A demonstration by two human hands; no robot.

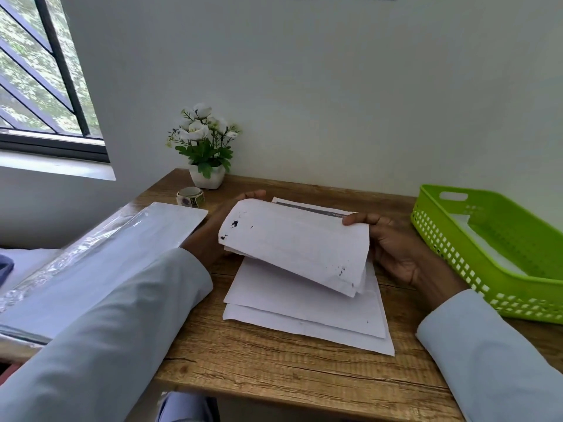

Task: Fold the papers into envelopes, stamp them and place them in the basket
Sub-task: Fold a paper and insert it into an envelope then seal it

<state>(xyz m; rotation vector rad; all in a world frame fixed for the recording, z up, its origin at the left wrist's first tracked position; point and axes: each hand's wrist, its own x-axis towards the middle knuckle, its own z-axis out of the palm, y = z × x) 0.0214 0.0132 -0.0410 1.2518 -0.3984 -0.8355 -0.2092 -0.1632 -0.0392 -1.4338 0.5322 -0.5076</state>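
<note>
the wooden desk (pixel 274 370) carries everything. beyond the left forearm lies a clear plastic sleeve of white sheets (pixel 100 257). just outside the right hand sits the green perforated basket (pixel 457 254), with what looks like a white folded piece or two already inside. under both hands lies a loose stack of papers (pixel 304 312). lifted above it, the folded paper (pixel 292 245) is held between both hands: the left hand (pixel 213 233) grips its far left edge, mostly hidden behind it, and the right hand (pixel 393 248) pinches the right edge, thumb on top. this looks like the folding step, so next comes closing and creasing the fold. past the left fingertips sits a roll of stickers (pixel 190 197), likely the stamps.
</note>
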